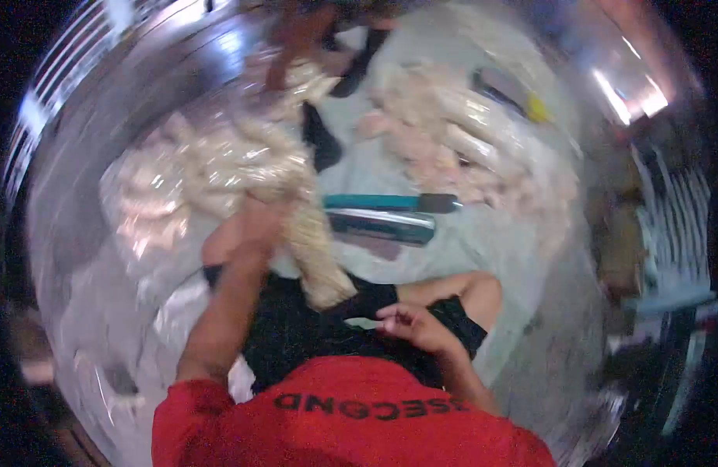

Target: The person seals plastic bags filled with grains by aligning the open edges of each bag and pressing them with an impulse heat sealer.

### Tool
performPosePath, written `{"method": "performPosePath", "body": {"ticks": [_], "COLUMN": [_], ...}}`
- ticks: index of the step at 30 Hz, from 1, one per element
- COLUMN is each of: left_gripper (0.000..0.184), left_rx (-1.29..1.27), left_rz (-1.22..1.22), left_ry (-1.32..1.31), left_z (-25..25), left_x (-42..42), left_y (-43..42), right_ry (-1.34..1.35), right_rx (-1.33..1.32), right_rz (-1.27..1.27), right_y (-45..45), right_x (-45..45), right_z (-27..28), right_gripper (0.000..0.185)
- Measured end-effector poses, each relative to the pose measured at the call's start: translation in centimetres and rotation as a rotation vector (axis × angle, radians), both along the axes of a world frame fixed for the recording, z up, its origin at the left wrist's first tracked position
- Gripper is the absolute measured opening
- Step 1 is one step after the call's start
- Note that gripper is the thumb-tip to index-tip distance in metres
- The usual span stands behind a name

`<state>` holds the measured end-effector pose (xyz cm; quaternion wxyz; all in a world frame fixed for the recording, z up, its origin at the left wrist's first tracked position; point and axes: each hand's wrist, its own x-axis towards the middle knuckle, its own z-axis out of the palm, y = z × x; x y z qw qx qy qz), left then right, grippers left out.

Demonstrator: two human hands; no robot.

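My left hand [266,222] reaches forward to the edge of a pile of clear plastic-wrapped packages [219,159] with pale contents. Motion blurs its fingers, so its grip is unclear. Beside it, a long beige package [316,253] in clear wrap slants down onto my lap. My right hand [409,323] is over my lap, fingers loosely bent and apart, with nothing visible in them. It is a little to the right of the long package's lower end. In front of my legs lie a long teal tool with a grey end [374,203] and a dark teal and silver object [386,226].
Across from me, another person's arm [285,47] shows blurred at the top. More pale pieces and wrapped packages [460,140] spread over the whitish sheet [491,241]. A dark object with a yellow end [511,93] lies beyond them. A light slatted rack [674,226] stands at right.
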<state>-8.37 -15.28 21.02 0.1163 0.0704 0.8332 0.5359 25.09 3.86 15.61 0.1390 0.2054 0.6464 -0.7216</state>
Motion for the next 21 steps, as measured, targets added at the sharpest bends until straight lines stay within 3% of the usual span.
{"method": "performPosePath", "body": {"ticks": [1, 2, 3, 4, 5, 7, 9, 11, 14, 16, 17, 19, 20, 21], "left_gripper": [0.060, 0.060, 0.054, 0.048, 0.047, 0.043, 0.042, 0.035, 0.028, 0.026, 0.025, 0.022, 0.021, 0.020], "left_rx": [0.138, 0.103, 0.239, 0.380, 0.088, -0.186, -0.144, -0.048, -0.245, -0.283, -0.290, -0.251, -0.238, -0.223], "left_rz": [0.036, 0.103, 0.005, -0.111, -0.043, -0.082, -0.077, -0.109, -0.181, -0.272, -0.299, -0.415, -0.434, -0.452], "left_ry": [0.036, 0.092, 0.232, 0.358, 0.675, 0.945, 0.597, 0.418, 0.360, 0.376, 0.349, 0.278, 0.233, 0.189], "left_z": [2.6, 3.6, 5.4, 7.3, 7.9, 6.1, 3.7, 0.7, -3.4, -4.5, -4.7, -5.5, -6.5, -7.3], "left_x": [-2.6, -5.5, -6.4, -7.3, -7.8, -10.3, -9.5, -6.5, -1.2, 3.5, 5.7, 8.7, 10.3, 11.5], "left_y": [0.2, 0.2, 0.7, 1.1, 1.7, 1.9, 2.4, 2.5, 1.6, 1.1, 1.0, 0.4, 0.1, 0.1], "right_ry": [0.026, -0.005, -0.040, -0.174, -0.315, 0.045, 0.212, 0.235, 0.299, 0.046, 0.046, -0.098, 0.066, 0.070], "right_rx": [0.031, 0.103, 0.168, 0.407, 0.640, 0.548, 0.389, 0.182, 0.017, 0.449, 0.438, 1.237, 1.131, 1.123], "right_rz": [-0.050, -0.175, -0.286, -0.388, -0.478, -0.703, -0.845, -0.917, -0.967, -1.170, -1.160, -1.406, -1.402, -1.399], "right_y": [2.0, 4.6, 7.3, 8.1, 8.8, 16.9, 22.6, 27.7, 37.9, 42.2, 42.7, 43.1, 42.6, 42.3], "right_x": [0.1, 0.3, -0.1, -1.9, -3.6, -3.7, -6.3, -9.3, -13.4, -15.6, -16.6, -18.3, -18.1, -18.0], "right_z": [0.2, 0.3, 0.8, 6.6, 12.3, 4.2, 1.6, 0.9, -4.7, -7.2, -8.0, -9.5, -9.5, -9.5], "right_gripper": [0.030, 0.029, 0.028, 0.028, 0.028, 0.028, 0.026, 0.026, 0.027, 0.056, 0.056, 0.078, 0.090, 0.090]}}
